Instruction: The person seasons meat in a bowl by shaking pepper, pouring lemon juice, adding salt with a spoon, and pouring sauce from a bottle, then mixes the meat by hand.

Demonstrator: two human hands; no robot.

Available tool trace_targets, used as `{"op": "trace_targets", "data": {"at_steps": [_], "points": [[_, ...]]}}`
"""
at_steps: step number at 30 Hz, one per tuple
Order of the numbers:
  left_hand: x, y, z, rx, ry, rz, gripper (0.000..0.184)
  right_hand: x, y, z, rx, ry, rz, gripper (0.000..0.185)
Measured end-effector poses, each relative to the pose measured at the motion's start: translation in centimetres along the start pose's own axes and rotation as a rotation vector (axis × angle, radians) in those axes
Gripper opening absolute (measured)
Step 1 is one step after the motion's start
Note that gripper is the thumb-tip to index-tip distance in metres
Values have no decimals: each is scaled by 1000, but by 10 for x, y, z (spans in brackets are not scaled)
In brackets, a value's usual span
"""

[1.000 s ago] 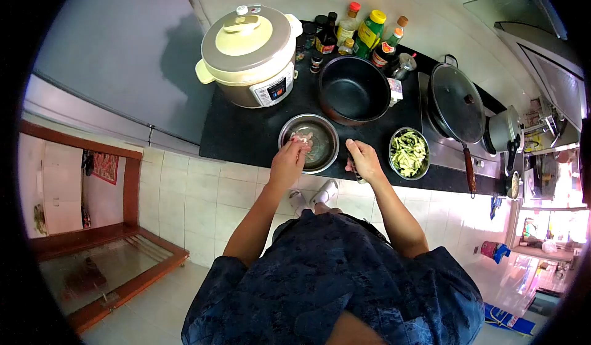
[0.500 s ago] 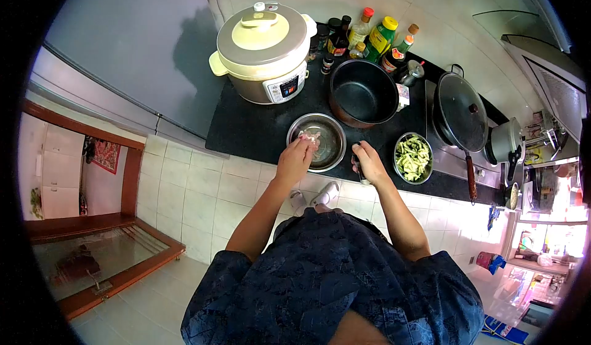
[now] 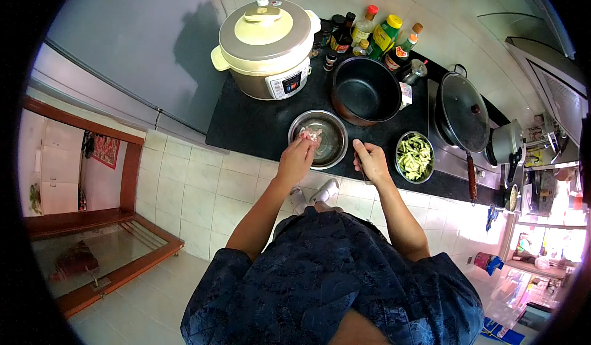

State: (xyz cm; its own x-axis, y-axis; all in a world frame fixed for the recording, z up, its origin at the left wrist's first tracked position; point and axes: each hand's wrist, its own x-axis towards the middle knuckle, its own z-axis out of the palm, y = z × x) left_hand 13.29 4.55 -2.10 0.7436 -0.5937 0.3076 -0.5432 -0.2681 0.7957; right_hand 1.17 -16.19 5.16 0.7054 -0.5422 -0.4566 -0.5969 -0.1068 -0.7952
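My left hand [image 3: 297, 159] reaches over the near left rim of a round metal bowl [image 3: 335, 148]. Its fingers are pressed together on pale pink pieces that look like raw meat [image 3: 314, 134], at the bowl's inner left side. Just right of the bowl, my right hand [image 3: 372, 161] is closed at the counter's front edge, thumb pointing up and left. A thin, shiny piece shows below its fist, but most of what it grips is hidden. A smaller metal bowl of cut green vegetable pieces [image 3: 415, 157] stands to the right of that hand.
Behind the bowl stands a dark empty pot [image 3: 365, 91], with a large cooker [image 3: 268, 49] to its left. Several sauce bottles [image 3: 383, 37] line the wall. A lidded pan [image 3: 463, 114] sits on the stove, its handle [image 3: 471, 179] pointing towards the front edge.
My right hand has turned, its thumb now higher; the dark object seen in it before is now mostly hidden. My left hand stays at the meat in the bowl. The view has shifted slightly.
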Motion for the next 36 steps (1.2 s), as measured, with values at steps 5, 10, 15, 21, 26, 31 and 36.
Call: {"op": "trace_targets", "data": {"at_steps": [5, 10, 15, 21, 26, 31, 36], "points": [[-1, -5, 7, 27, 3, 11, 15, 11, 8, 0, -93, -37, 20, 60], [1, 5, 0, 34, -77, -72, 15, 20, 16, 1, 10, 4, -6, 57], [1, 6, -6, 29, -80, -78, 15, 24, 20, 2, 152, 15, -68, 56], [1, 6, -5, 48, -102, -88, 15, 21, 19, 6, -31, 38, -83, 46], [2, 11, -5, 56, -103, -70, 15, 21, 21, 11, 221, -49, -70, 37], [4, 10, -1, 67, -108, -74, 15, 24, 26, 5, 248, -140, -87, 48], [4, 11, -3, 78, -121, -86, 16, 18, 30, 3, 4, -164, -293, 74]]}}
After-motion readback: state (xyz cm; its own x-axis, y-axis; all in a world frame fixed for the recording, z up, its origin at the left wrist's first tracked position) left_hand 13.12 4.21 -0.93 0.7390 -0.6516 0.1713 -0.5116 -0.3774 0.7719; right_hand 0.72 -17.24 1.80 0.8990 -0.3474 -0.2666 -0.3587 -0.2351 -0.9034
